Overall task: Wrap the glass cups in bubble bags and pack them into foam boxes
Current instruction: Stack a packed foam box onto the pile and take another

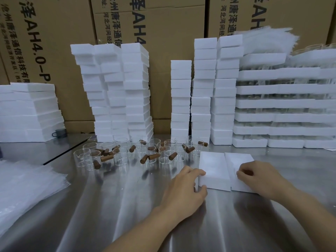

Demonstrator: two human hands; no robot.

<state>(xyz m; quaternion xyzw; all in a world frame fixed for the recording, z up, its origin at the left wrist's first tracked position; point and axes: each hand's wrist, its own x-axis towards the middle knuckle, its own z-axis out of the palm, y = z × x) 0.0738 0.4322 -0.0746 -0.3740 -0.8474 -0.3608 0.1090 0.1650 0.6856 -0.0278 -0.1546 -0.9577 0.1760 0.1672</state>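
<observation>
Two white foam boxes lie side by side on the steel table, the left foam box (212, 168) and the right foam box (238, 164). My left hand (185, 190) grips the near left corner of the left box, fingers on top and thumb on its front face. My right hand (258, 177) rests curled on the near part of the right box, fingertips pinching at its top. Behind them stand several clear glass cups (125, 153) with brown wooden handles. A pile of bubble bags (23, 186) lies at the left edge.
Tall stacks of white foam boxes (120, 91) rise at the back, more stacks (203, 88) to the right. Foam trays of glassware (283, 102) are stacked at far right, flat foam slabs (27, 113) at far left. Cardboard cartons (163, 24) form the back wall.
</observation>
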